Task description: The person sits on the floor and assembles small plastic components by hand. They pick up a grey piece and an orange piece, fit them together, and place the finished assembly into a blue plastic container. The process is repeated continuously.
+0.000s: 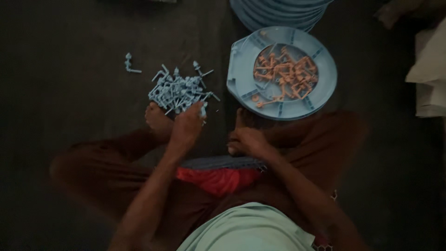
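I sit cross-legged on a dark floor. My left hand [187,126] reaches into the near edge of a pile of small light-blue plastic pieces [179,89] and seems to pinch one or more of them. My right hand [246,141] is closed just above my lap, near a round blue disc [223,162] that lies edge-on over a red thing; what its fingers hold is too blurred to tell. A round light-blue plastic tray [241,69] holding several small orange pieces [284,74] lies past my right hand.
One stray blue piece [130,64] lies left of the pile. A stack of blue round trays [278,11] stands at the top. White sacks or bags [429,69] lie at the right edge. My bare foot [155,118] rests beside the pile.
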